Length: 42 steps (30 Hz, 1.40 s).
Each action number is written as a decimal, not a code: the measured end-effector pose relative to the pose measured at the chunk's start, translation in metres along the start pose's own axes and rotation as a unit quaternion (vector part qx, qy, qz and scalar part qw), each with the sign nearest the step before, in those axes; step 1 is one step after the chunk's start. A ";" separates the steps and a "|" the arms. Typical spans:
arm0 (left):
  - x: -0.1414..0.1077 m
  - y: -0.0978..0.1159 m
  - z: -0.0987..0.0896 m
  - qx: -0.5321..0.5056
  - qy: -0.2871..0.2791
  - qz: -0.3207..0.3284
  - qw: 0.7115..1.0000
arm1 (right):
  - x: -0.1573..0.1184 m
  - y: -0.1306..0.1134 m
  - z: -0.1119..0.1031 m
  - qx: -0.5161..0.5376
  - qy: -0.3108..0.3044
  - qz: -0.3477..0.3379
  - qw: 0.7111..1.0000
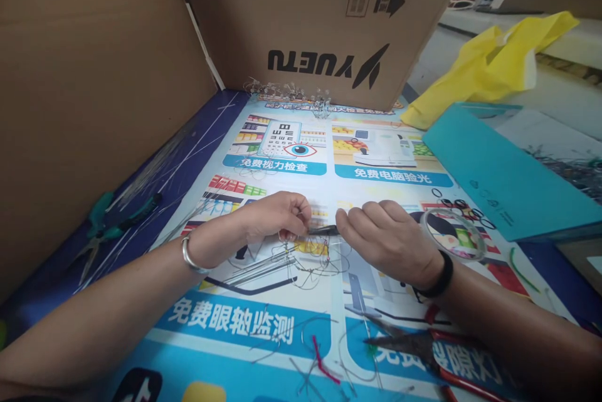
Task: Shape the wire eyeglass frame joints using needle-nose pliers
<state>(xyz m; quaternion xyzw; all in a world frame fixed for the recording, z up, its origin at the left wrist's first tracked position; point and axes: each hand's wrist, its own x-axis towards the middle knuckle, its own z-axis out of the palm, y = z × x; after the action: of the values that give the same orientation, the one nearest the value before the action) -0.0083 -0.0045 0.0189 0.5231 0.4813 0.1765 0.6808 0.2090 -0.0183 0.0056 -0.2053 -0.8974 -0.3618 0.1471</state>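
Note:
In the head view my left hand [282, 217], with a silver bangle on the wrist, pinches thin wire at the middle of the printed sheet [329, 198]. Just right of it, my right hand [388, 236], with a black band on the wrist, is wrapped round a dark pointed tool [324, 231]. The tool's tip reaches to the left fingertips. Under and between the hands hangs a tangle of thin wire loops [310, 267]; its exact shape is hard to make out.
Cardboard panels [301, 19] stand behind and left. Teal-handled pliers [101, 229] lie left, red-handled scissors [423, 349] front right. A tape roll [454, 236], black rings [456, 203], a teal folder [508, 176] and yellow cloth [493, 69] are right. Wire scraps [310, 377] lie in front.

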 end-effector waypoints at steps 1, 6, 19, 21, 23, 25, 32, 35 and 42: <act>0.000 0.000 0.000 0.003 -0.001 0.000 1.000 | 0.000 0.000 0.000 0.001 0.000 0.003 1.000; 0.002 -0.001 -0.001 0.013 0.007 -0.004 1.000 | -0.001 -0.002 0.001 0.005 0.003 0.013 1.000; 0.003 -0.009 -0.003 0.026 0.005 0.051 0.998 | -0.004 -0.005 0.012 0.115 -0.070 0.091 0.987; 0.003 -0.009 -0.003 0.040 0.001 0.066 0.997 | -0.004 -0.005 0.015 0.159 -0.096 0.113 0.976; 0.002 -0.008 -0.003 0.055 -0.003 0.080 0.995 | -0.005 -0.004 0.017 0.201 -0.122 0.127 0.964; 0.001 -0.006 -0.002 0.075 -0.003 0.088 0.993 | -0.004 -0.002 0.015 0.236 -0.150 0.141 0.950; 0.001 -0.007 0.000 0.100 0.004 0.093 0.991 | -0.001 0.001 0.007 0.260 -0.207 0.155 0.930; 0.002 -0.008 0.000 0.099 0.003 0.088 0.991 | -0.002 0.000 0.009 0.255 -0.189 0.145 0.937; 0.002 -0.008 0.000 0.096 -0.004 0.080 0.992 | 0.000 0.000 0.007 0.212 -0.132 0.120 0.961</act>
<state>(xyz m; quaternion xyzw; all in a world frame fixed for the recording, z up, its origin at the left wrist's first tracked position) -0.0097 -0.0063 0.0113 0.6234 0.4497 0.1815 0.6134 0.2082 -0.0140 0.0007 -0.3216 -0.9337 -0.1126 0.1097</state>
